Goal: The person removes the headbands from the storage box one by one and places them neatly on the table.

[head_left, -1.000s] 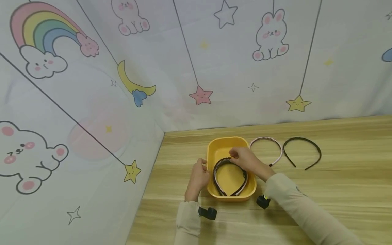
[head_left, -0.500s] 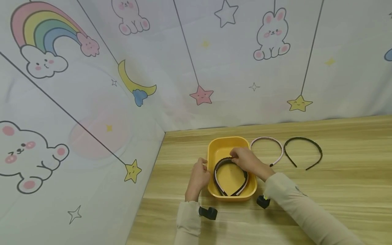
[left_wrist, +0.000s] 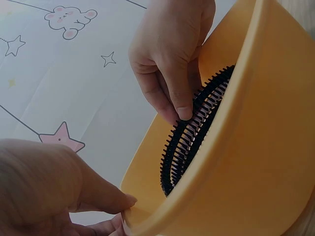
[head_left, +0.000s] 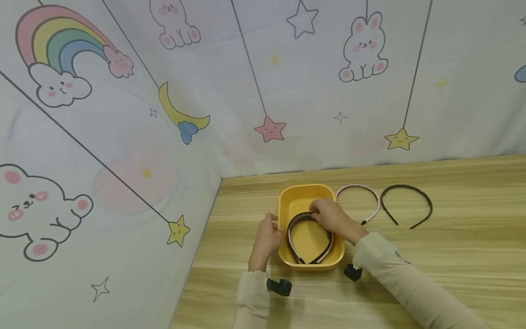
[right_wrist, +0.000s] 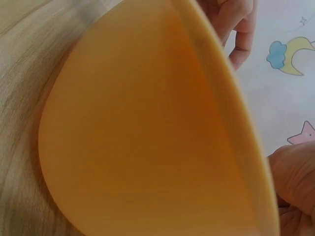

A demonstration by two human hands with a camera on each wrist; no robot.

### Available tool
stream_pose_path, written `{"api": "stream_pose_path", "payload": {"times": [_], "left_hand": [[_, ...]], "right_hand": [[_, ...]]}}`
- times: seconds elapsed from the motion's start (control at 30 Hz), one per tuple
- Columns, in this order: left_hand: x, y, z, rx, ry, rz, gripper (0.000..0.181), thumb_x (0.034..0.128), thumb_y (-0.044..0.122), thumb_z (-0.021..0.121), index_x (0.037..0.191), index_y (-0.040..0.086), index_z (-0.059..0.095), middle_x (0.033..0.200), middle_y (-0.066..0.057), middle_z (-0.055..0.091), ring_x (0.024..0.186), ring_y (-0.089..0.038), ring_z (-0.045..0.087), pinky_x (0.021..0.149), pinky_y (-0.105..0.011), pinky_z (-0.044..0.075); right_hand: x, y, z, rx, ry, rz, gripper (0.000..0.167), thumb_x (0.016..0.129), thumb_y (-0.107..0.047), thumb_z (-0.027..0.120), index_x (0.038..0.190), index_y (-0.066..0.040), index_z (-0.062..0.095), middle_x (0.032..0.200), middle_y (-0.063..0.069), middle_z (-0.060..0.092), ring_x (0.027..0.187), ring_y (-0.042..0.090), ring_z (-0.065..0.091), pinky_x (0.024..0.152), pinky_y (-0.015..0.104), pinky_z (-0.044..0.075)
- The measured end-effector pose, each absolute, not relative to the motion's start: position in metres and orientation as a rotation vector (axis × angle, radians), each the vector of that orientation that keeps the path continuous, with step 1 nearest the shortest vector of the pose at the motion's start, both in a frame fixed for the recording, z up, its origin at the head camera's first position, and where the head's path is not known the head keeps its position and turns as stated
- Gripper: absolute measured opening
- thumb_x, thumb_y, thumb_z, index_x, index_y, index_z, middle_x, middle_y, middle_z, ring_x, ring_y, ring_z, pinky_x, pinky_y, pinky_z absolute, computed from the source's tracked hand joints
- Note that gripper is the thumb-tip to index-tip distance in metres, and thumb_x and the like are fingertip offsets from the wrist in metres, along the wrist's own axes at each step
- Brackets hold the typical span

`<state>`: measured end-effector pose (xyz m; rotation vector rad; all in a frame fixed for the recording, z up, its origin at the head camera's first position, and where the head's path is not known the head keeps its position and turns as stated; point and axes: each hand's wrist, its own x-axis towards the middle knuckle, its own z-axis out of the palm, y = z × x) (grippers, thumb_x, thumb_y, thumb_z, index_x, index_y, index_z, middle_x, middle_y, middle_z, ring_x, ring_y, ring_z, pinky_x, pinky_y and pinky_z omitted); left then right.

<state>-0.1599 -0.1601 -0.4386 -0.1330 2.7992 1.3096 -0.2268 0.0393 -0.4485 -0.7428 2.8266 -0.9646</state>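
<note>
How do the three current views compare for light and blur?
Head: soft light, faint shadows on the table; left wrist: dimmer, left hand in shade, headbands fairly crisp; right wrist: yellow bin close up, its rim blurred.

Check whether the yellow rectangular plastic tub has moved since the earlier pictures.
No: the yellow tub hasn't shifted against the far-left corner of the wood-grain tabletop.

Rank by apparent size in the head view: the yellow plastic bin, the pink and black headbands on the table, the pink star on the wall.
Largest: yellow plastic bin
Next, too alike to rank: black headband and pink headband, which is partly hidden
Smallest: pink star
</note>
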Motion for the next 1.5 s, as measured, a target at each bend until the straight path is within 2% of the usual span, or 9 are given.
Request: {"api": "stream_pose_path", "payload": {"times": [0.27,0.93,1.5], "left_hand": [[-0.1599,-0.1596,-0.4386,-0.14,2.784,1.325,0.035,0.0887,-0.004,0.053,0.123,-0.005,0.049,0.096,-0.017,0.06,0.081,-0.025,0.058,0.067,-0.036,0.052],[-0.1601,-0.1596,-0.4382,-0.147,2.774,1.338,0.034,0.0892,-0.004,0.053,0.123,-0.005,0.049,0.095,-0.017,0.06,0.08,-0.024,0.059,0.066,-0.035,0.052],[-0.1602,-0.1604,-0.4393,-0.119,2.784,1.351,0.035,0.0878,-0.004,0.053,0.122,-0.006,0.049,0.093,-0.017,0.06,0.078,-0.024,0.057,0.066,-0.035,0.051]], "right_hand": [[-0.2255,0.0418,-0.4502,-0.75,2.807,-1.059,0.016,0.09,-0.005,0.063,0.103,0.0,0.07,0.103,0.015,0.07,0.096,0.029,0.066,0.082,0.04,0.054],[-0.222,0.0398,-0.4531,-0.822,2.885,-1.047,0.016,0.09,-0.008,0.063,0.103,-0.004,0.072,0.102,0.012,0.072,0.095,0.027,0.067,0.081,0.041,0.054],[-0.2226,0.0419,-0.4491,-0.777,2.839,-1.162,0.015,0.09,-0.01,0.065,0.102,-0.005,0.072,0.102,0.01,0.072,0.094,0.026,0.067,0.08,0.039,0.054]]}}
